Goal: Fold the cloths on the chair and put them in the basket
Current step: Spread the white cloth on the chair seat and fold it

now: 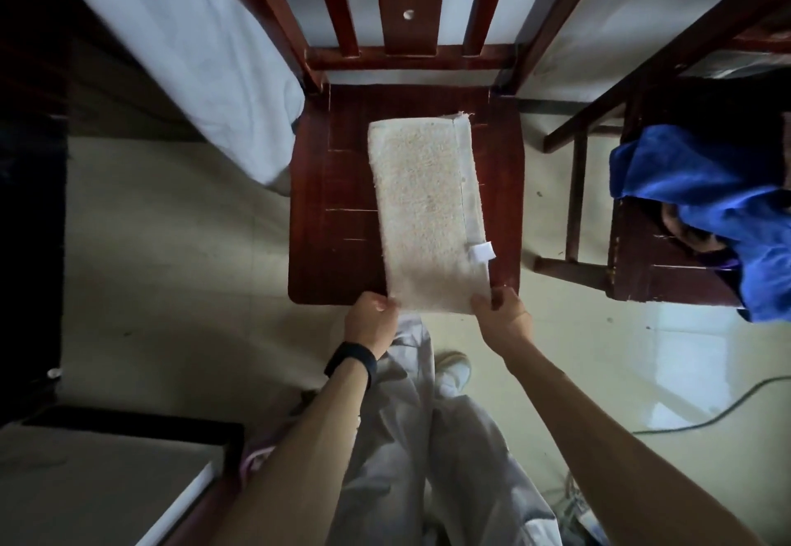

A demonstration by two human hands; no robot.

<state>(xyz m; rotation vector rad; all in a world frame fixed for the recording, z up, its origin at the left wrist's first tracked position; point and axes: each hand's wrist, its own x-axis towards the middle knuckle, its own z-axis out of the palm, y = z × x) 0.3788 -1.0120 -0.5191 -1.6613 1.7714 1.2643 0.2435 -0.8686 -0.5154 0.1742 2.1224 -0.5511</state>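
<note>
Left hand (371, 323) pinches the near-left corner of the cream cloth (428, 212), thumb on top. Right hand (501, 314) grips the near-right corner, fingers curled round the edge. I note a black wristband (352, 360) on the left wrist.

The cloth lies as a long folded strip on the seat of the dark red wooden chair (334, 203). It runs from the front edge, where both hands hold it, towards the backrest slats. Its near end reaches slightly past the seat's front edge. A smooth hem runs down its right side, and a small white tag (483, 253) sticks out of that hem near the front.

To the right, apart from the first, stands a second chair (650, 271). A crumpled blue cloth (706, 203) is draped over its seat and spills off the front corner. Something dark lies under the blue cloth; I cannot make out what it is in this light.

Left of the first chair, a bed with a white sheet (192, 75) comes close to the seat. A cable (706, 413) trails across the pale tiled floor (171, 267) at right.
</note>
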